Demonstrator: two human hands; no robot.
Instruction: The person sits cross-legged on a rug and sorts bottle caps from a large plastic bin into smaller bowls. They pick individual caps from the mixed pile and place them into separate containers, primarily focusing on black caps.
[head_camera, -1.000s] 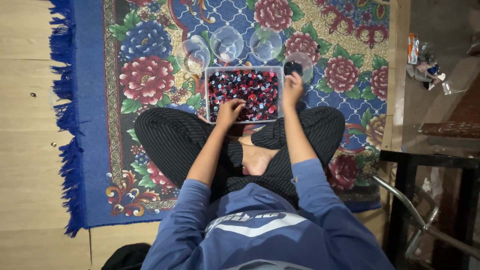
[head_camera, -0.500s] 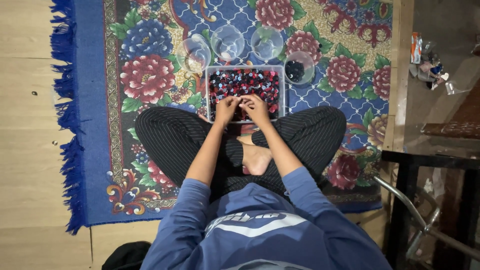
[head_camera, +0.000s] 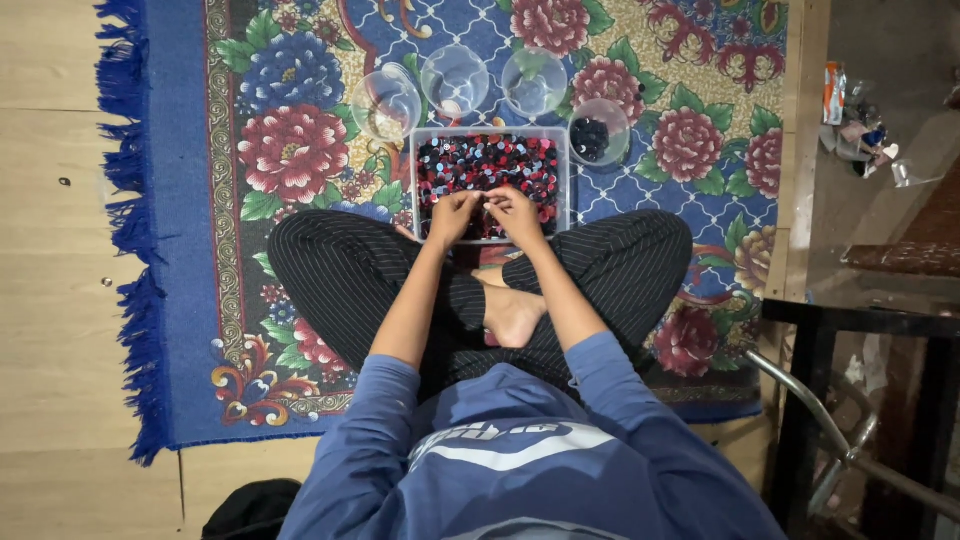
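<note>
A clear rectangular tray (head_camera: 417, 170) full of small red, black and pale pieces sits on the rug in front of my crossed legs. My left hand (head_camera: 452, 217) and my right hand (head_camera: 516, 213) are both over the tray's near half, fingertips nearly meeting and pinched among the pieces. What each pinches is too small to see. Behind the tray stand several clear round bowls: one at far left (head_camera: 386, 104), one left of centre (head_camera: 454, 80), one right of centre (head_camera: 534, 82). The rightmost bowl (head_camera: 598, 131) holds dark pieces.
A floral blue rug (head_camera: 300, 150) covers the wooden floor (head_camera: 50, 250). A black table frame with a glass top (head_camera: 860, 320) stands at right, with small packets on it. A metal tube (head_camera: 800, 400) angles under it. A dark object (head_camera: 250, 510) lies behind me.
My right hand came back from the bowl of dark pieces to the tray and now sits beside my left hand. The left hand stayed over the tray.
</note>
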